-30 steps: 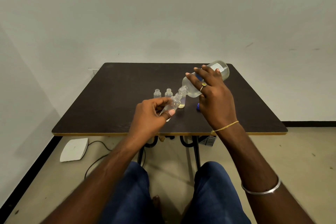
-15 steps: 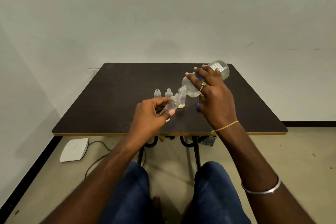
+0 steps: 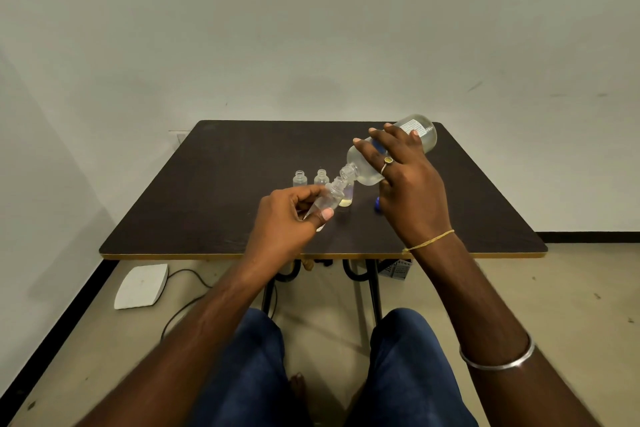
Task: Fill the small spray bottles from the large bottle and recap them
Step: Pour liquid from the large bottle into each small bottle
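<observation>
Nothing has visibly moved since the earlier frames: both hands and both bottles keep the same pose above the desk (image 3: 214,184). The right hand (image 3: 405,191) is wrapped over the large bottle (image 3: 367,166), fingers closed across its clear body, holding it tipped with the neck down-left and the base raised toward the far right of the desk. A white label with small print sits near its base; the writing is too small to read. A pale clear liquid lies inside it. Its open mouth meets the mouth of the held small bottle (image 3: 329,198), which the left hand (image 3: 287,218) pinches between thumb and fingers, tilted up-right; how much it contains cannot be told.

Three more small bottles stand uncapped and upright on the desk: the left empty bottle (image 3: 299,179) and the middle empty bottle (image 3: 321,177) side by side, both apparently empty, and the yellowish bottle (image 3: 346,196), just behind the held one, with a little yellowish liquid at its bottom. A blue cap (image 3: 376,204) lies on the desk, partly hidden by the right hand.
</observation>
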